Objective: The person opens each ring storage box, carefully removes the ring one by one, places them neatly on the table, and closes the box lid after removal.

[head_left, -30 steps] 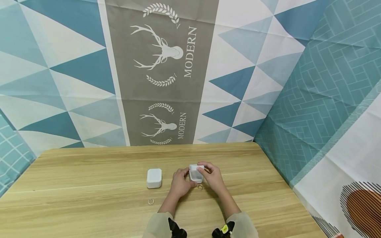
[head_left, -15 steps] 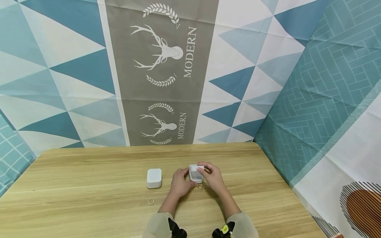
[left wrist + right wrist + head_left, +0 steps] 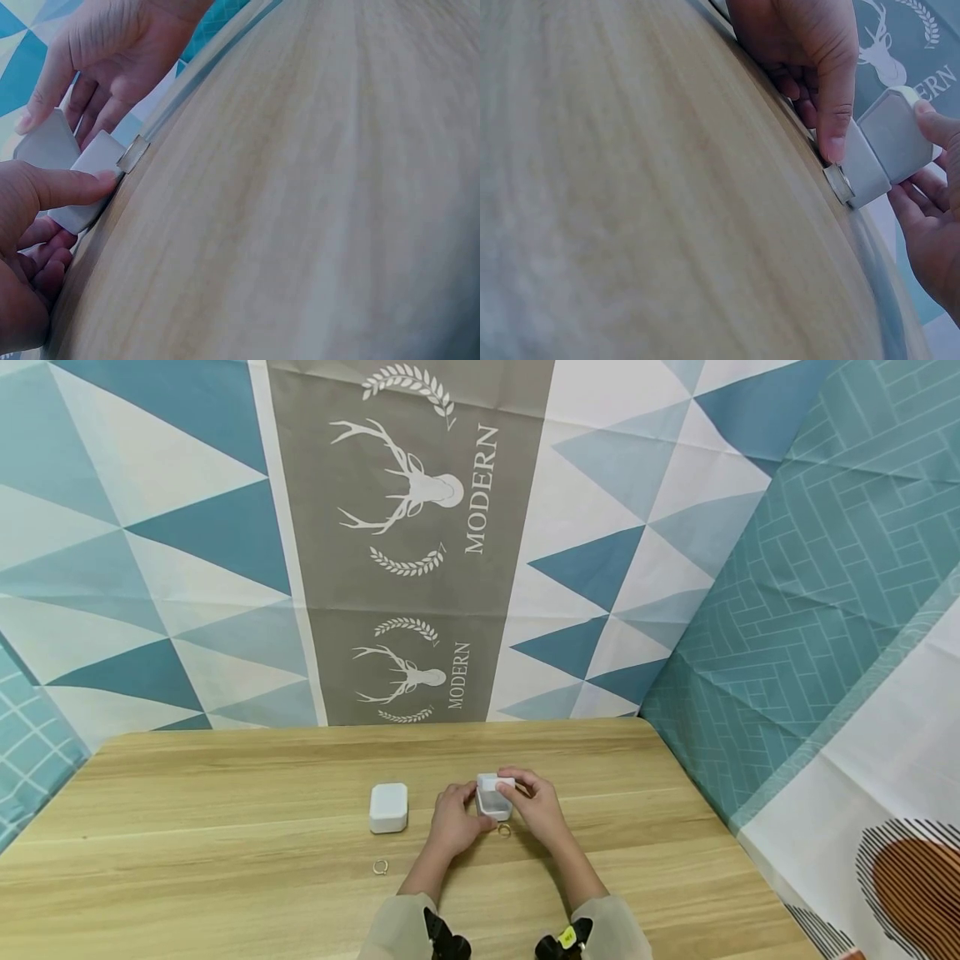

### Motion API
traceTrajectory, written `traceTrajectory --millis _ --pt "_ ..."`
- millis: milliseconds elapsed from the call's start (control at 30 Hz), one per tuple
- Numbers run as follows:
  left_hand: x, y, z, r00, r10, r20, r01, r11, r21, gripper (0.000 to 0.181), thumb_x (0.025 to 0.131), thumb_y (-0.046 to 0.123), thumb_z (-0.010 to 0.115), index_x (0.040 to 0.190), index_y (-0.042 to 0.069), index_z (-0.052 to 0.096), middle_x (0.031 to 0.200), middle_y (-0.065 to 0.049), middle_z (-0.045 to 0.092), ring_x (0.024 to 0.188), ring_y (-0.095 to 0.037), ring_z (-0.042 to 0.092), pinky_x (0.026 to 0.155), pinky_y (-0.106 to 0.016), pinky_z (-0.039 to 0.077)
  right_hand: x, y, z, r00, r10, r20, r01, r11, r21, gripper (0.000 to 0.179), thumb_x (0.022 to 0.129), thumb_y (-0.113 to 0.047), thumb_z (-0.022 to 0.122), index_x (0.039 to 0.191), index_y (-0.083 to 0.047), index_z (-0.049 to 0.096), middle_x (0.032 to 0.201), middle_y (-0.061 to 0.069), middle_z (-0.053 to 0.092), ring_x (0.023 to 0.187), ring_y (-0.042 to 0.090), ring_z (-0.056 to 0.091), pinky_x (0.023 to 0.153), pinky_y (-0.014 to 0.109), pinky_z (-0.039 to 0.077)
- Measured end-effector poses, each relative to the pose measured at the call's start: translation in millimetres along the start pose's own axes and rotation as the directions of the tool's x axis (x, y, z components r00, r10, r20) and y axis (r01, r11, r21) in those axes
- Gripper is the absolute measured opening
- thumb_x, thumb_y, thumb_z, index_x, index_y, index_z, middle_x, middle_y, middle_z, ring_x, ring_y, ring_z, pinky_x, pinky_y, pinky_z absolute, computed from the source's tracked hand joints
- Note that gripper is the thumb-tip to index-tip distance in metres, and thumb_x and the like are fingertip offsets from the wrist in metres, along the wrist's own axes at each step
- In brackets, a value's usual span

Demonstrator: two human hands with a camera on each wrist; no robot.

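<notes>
A white ring box (image 3: 492, 806) stands on the table with its lid (image 3: 900, 133) raised. My left hand (image 3: 452, 823) grips the lower part of the box, its thumb along the front side. With thumb and fingers, my right hand (image 3: 537, 808) pinches the raised lid. A gold-coloured ring (image 3: 504, 831) stands on the table just in front of the box, near my left thumb tip; in the left wrist view the ring (image 3: 133, 154) appears close against the box front. The inside of the box is too small to make out in the head view.
A second white box (image 3: 388, 807), closed, stands to the left of my left hand. Another ring (image 3: 380, 867) lies in front of it. The wooden table (image 3: 225, 827) ends at a patterned cloth (image 3: 405, 668) behind, and another cloth (image 3: 825, 610) hangs at the right.
</notes>
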State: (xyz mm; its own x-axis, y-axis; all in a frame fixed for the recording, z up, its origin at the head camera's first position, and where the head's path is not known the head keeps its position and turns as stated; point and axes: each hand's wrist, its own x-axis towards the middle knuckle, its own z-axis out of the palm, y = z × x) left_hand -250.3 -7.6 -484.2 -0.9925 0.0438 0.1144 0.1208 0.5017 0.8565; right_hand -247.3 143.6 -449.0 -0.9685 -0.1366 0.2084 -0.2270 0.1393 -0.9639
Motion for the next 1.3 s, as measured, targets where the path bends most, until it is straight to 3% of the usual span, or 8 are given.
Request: traceTrajectory --millis 267,567,967,1300 --pt "0.8 -0.3 0.7 1.0 -0.006 0.003 0.006 1.0 0.006 0.071 0.065 0.017 0.082 0.126 -0.005 0.054 0.116 -0.016 0.058 0.108 -0.031 0.048 0.096 -0.049 0.041 1.0 4.8 -0.6 1.0 -0.021 0.001 0.021 0.999 -0.024 0.028 0.088 -0.006 0.062 0.111 0.008 0.061 0.127 0.025 0.053 0.122 0.036 0.049 0.102 0.038 0.043" --pt "0.7 0.0 0.5 1.0 -0.015 0.008 0.015 1.0 0.001 0.071 0.065 0.017 0.081 0.127 -0.005 0.054 0.117 -0.016 0.058 0.11 -0.031 0.048 0.097 -0.05 0.04 7.9 28.9 -3.1 0.999 -0.034 -0.007 0.034 0.999 0.004 0.027 0.086 -0.013 0.065 0.11 0.002 0.064 0.127 0.019 0.055 0.123 0.032 0.049 0.101 0.031 0.044" --pt "0.9 -0.2 0.7 1.0 -0.013 0.011 0.013 1.0 0.006 0.071 0.065 0.017 0.082 0.126 -0.006 0.054 0.117 -0.016 0.058 0.11 -0.031 0.048 0.097 -0.05 0.04 7.2 28.4 -3.9 0.999 -0.033 -0.009 0.033 0.999 -0.002 0.027 0.085 -0.014 0.067 0.108 0.001 0.065 0.126 0.017 0.056 0.123 0.03 0.05 0.105 0.041 0.039" --pt "0.9 0.0 0.4 1.0 -0.017 0.018 0.017 1.0 0.001 0.071 0.066 0.017 0.081 0.127 -0.006 0.053 0.118 -0.017 0.057 0.111 -0.032 0.047 0.098 -0.05 0.04 7.7 31.0 -4.1 1.0 -0.023 -0.014 0.023 1.0 0.019 0.025 0.084 -0.013 0.068 0.106 -0.001 0.066 0.126 0.016 0.057 0.124 0.029 0.049 0.104 0.036 0.04"
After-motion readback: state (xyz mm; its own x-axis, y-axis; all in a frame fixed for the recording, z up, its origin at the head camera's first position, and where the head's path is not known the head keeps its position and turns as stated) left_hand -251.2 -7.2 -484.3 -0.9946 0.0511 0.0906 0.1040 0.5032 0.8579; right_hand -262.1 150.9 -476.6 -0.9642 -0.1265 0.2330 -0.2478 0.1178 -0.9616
